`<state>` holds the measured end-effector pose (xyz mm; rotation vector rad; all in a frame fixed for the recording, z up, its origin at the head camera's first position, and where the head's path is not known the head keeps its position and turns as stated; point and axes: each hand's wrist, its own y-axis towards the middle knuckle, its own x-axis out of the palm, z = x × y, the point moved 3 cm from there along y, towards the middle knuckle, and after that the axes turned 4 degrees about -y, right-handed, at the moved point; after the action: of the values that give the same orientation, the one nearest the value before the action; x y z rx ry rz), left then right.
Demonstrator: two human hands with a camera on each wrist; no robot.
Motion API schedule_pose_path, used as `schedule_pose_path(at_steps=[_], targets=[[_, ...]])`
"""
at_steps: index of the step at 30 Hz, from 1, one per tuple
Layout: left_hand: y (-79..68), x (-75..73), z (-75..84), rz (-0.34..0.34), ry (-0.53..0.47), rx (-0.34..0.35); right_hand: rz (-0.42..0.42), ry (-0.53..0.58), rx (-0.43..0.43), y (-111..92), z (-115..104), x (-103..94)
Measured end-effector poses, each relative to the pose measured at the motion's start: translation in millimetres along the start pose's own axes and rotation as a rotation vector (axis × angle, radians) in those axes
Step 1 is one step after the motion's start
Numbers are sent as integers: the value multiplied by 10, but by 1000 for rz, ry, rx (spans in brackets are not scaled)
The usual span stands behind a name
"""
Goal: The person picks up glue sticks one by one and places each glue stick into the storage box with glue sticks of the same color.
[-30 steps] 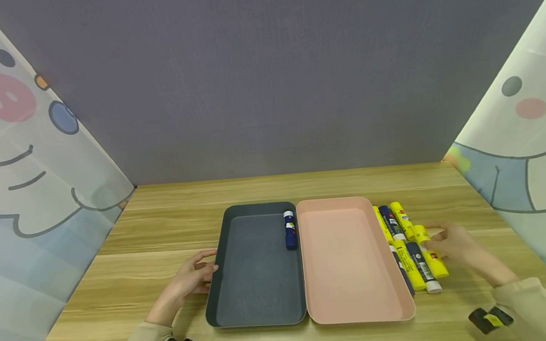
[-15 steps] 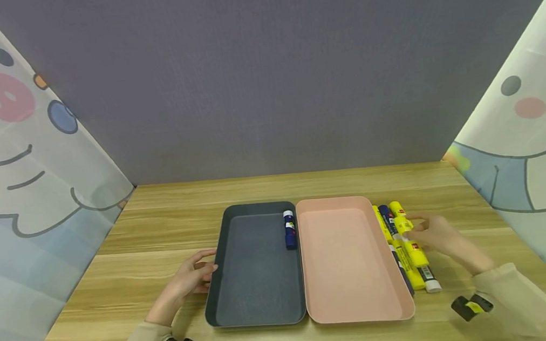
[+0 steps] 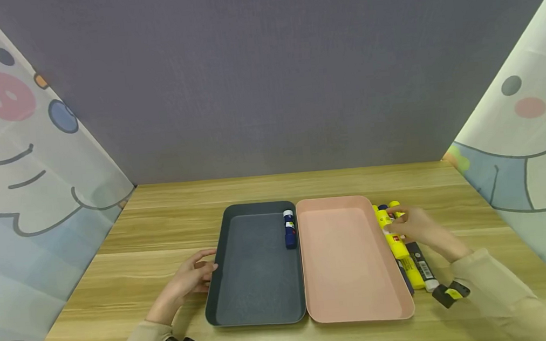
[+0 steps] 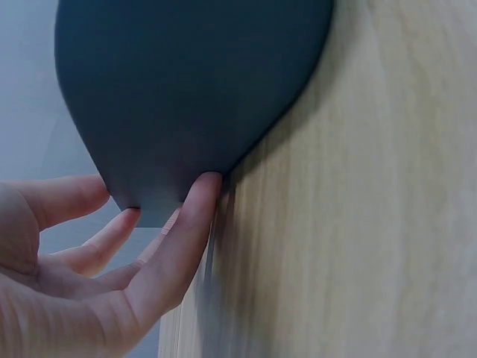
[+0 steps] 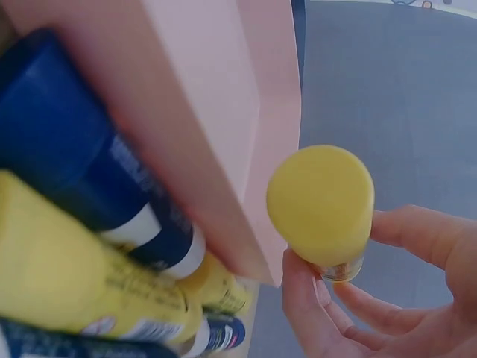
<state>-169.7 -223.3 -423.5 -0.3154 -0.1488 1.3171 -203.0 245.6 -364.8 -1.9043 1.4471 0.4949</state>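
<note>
Wood-grain tabletop [image 3: 162, 237]. Right hand [image 3: 416, 228] pinches yellow glue stick [image 3: 397, 248] by right rim of pink tray [image 3: 349, 264]; left hand [image 3: 187, 281], fingers spread, touches dark grey tray [image 3: 258, 283]. Suggest firm mid-barrel grip, good rim clearance.

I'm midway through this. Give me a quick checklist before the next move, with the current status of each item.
1. Right hand grip on the yellow glue stick: ok, thumb and fingers pinch it.
2. Stick clear of the other sticks: ok, the right wrist view shows a gap.
3. Stick over the floor of the pink tray: not ok, the head view shows it along the right rim.
4. Height to pass over that rim: cannot tell.
5. Left hand at the dark tray: ok, fingers touch its left side.
6. Trays side by side: ok, the dark one left of the pink one.
</note>
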Motion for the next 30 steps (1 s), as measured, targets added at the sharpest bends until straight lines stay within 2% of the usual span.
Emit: schedule_pose_path(at_steps=[9, 16, 21, 30], targets=[[-1, -4, -12, -21, 9, 4, -32, 59, -2, 131, -147, 74], [8, -1, -16, -24, 1, 13, -29, 42, -11, 234, -269, 128], [7, 2, -21, -42, 0, 15, -44, 86, -2, 344, -330, 191], [-10, 12, 10, -25, -7, 16, -49, 104, 43, 524, -404, 302]])
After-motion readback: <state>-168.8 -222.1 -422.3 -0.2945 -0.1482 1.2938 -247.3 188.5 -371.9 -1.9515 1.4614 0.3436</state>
